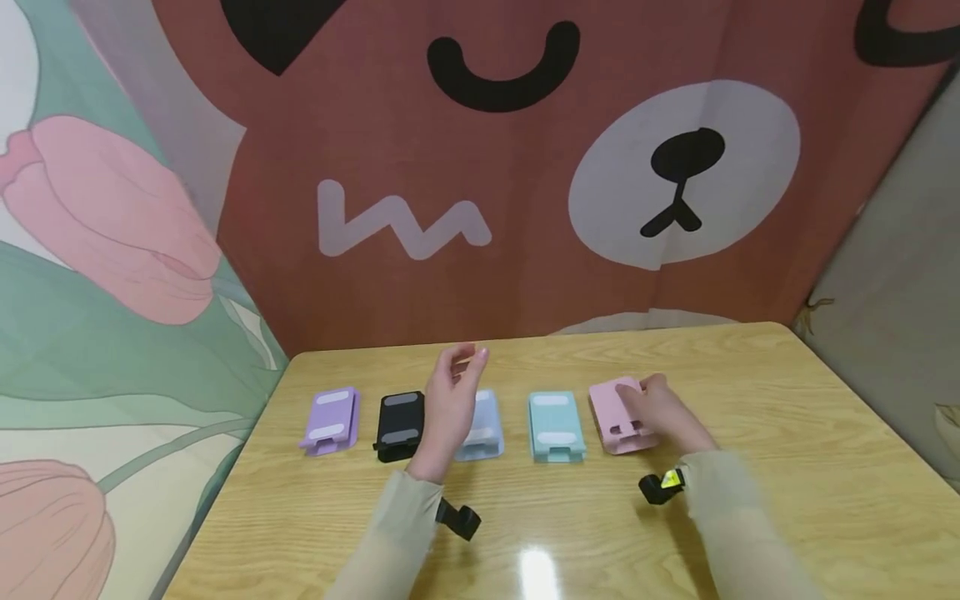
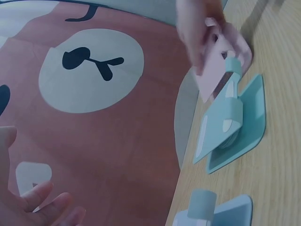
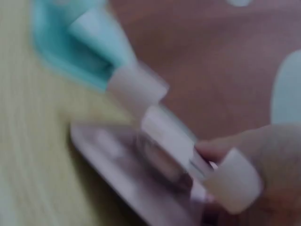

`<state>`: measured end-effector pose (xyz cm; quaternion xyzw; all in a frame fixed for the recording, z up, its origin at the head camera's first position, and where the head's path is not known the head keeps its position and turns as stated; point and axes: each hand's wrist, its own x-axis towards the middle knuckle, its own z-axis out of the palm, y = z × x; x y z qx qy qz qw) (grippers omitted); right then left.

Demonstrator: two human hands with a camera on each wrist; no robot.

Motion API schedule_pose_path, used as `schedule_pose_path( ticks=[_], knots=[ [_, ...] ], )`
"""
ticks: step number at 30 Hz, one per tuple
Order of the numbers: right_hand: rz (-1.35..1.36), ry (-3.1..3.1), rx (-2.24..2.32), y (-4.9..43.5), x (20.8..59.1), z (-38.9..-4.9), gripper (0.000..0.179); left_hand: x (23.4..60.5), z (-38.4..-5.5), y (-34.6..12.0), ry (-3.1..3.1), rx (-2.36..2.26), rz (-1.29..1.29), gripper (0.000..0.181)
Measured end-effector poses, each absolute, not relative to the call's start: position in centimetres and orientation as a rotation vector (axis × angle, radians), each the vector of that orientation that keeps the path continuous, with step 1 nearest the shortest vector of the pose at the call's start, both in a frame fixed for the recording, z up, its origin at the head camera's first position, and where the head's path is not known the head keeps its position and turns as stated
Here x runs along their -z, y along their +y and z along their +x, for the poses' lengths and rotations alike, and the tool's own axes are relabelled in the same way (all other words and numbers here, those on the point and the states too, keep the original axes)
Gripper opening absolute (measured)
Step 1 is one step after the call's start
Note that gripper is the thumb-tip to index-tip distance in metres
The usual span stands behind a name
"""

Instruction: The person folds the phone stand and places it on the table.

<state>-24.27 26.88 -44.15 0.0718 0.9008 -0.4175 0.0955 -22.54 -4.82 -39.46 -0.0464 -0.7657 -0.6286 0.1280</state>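
Note:
A pink folding phone stand lies at the right end of a row on the table, and my right hand grips it from its right side. In the right wrist view, the fingers are at the upper plate of the pink stand, blurred. My left hand is raised above the table, fingers loosely bent and holding nothing. It overlaps a light blue phone stand in the head view. Between the hands lies a teal phone stand. The left wrist view shows its upper plate lifted from its base.
Left of my left hand lie a black phone stand and a purple phone stand. All rest on a wooden table. A brown bear-print cloth hangs behind it, a floral cloth at the left.

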Motion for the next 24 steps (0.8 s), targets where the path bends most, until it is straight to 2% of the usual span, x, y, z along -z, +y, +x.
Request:
schedule_pose_path(
  ticks=[9,19,24],
  knots=[
    [0.178,2.78,1.044,26.3,44.3,-23.7,0.038,39.5,-22.9,-5.3,-2.266,1.791,-0.117,0.061],
    [0.233,2.766,1.022,26.1,44.5,-24.4,0.041,39.0,-23.6,-5.9,-2.328,1.751,-0.129,0.056],
    [0.246,2.756,1.03,26.1,44.5,-24.8,0.044,38.1,-24.1,-6.3,-2.391,1.695,-0.159,0.061]
  ],
)
